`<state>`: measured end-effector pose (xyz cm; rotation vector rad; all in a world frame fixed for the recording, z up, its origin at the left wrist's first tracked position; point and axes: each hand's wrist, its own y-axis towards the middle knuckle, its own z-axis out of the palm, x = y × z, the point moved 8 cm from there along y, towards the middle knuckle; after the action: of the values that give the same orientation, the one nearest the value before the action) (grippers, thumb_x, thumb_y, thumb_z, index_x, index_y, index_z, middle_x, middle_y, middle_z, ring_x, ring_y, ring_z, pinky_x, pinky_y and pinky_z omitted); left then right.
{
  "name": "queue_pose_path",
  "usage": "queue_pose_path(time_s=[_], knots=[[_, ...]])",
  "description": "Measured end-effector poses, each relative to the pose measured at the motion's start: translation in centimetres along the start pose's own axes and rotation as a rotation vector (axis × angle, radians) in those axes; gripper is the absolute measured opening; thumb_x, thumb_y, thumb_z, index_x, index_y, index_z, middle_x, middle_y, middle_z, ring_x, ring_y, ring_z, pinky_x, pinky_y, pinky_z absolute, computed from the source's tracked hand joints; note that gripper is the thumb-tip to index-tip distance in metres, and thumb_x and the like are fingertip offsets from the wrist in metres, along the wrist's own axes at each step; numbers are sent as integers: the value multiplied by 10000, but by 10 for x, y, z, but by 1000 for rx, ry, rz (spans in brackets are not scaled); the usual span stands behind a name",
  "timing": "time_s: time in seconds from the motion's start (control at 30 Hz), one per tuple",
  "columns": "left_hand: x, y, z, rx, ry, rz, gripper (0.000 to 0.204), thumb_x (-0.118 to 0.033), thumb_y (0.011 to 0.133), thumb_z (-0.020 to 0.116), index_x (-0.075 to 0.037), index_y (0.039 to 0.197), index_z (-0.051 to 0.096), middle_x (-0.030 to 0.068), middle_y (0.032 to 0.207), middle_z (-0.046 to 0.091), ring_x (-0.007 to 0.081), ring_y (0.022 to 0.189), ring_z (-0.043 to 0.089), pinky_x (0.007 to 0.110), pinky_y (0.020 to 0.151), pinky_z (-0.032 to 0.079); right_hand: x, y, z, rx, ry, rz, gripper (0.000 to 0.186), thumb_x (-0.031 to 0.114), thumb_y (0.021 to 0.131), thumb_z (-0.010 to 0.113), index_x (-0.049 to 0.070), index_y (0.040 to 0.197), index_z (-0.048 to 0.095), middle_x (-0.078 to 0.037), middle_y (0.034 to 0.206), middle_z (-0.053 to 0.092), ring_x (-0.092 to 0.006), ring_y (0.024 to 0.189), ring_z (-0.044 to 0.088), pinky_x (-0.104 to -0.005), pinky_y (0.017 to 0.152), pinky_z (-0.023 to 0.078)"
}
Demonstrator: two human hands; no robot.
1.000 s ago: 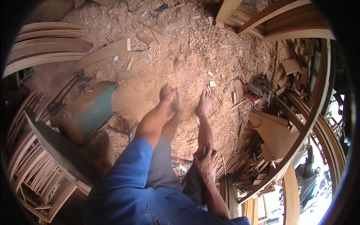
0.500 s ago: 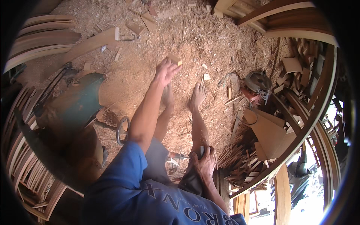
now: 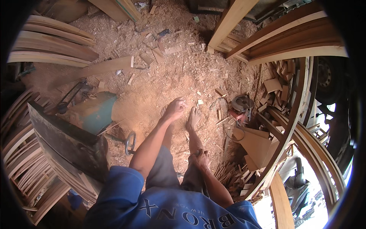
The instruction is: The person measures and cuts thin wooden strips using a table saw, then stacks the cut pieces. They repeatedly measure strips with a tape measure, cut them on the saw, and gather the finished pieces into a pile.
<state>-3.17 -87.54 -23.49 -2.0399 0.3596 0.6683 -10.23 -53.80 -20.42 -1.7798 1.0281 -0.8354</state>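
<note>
While the left hand (image 3: 176, 108) reaches down, fingers loosely curled on nothing, toward a small wood offcut (image 3: 200, 102) just right, the right hand (image 3: 201, 158) rests shut on the knee; a steady pinch suits best.

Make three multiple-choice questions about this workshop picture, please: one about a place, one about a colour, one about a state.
1. Where does the right hand rest?
A. on the person's own right leg
B. on the circular saw
C. on the stacked planks

2. What colour is the machine housing to the person's left?
A. red
B. teal green
C. yellow

3. In what state is the left hand?
A. closed on a hammer
B. flat on a plank
C. stretched forward with nothing in it, above the sawdust floor

Answers: 1 A, the hand lies on the leg below the knee; the circular saw lies apart to the right. 2 B, its dusty side shows teal green. 3 C, the fingers are loosely curled and no tool shows in them.
</note>
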Motion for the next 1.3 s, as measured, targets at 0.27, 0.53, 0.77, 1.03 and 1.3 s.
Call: queue_pose_path(time_s=[0.27,0.53,0.77,1.03,1.3], knots=[[62,-121,32,81,274,-490,426,-321,845,691,-106,1203,610,118,1225,622,315,1146,594,445,913,520,14,8,-14,6,-147,-273,670,459,820,646,135,1387,492,-216,1276,555,-428,1204,514,-495,1022,418],[32,-161,36,41,309,-389,552,-314,806,695,-81,1289,567,156,1278,551,431,1182,525,535,958,464,122,6,-101,81,-372,-646,493,362,875,589,118,1304,572,-188,1384,486,-407,1251,481,-511,1048,393],[88,20,-13,-47,-297,-482,485,-205,846,638,-96,1312,560,186,1291,562,421,1188,542,504,979,459,222,67,-198,-242,-457,-676,266,264,840,631,94,1037,685,-176,1102,649,-373,1039,603,-495,915,468],[159,139,-33,-94,-458,-574,468,-128,889,586,-103,1353,535,219,1289,582,380,1186,578,444,998,469,278,82,-186,-361,-520,-975,94,199,808,683,128,870,680,-95,831,696,-318,803,655,-435,773,494],[282,328,-123,-891,-246,-378,663,-109,770,739,-10,1356,446,232,1341,540,372,1235,536,437,1026,433,264,163,-241,-209,-278,-414,181,231,847,667,75,929,707,-137,863,709,-339,778,678,-410,741,526]])
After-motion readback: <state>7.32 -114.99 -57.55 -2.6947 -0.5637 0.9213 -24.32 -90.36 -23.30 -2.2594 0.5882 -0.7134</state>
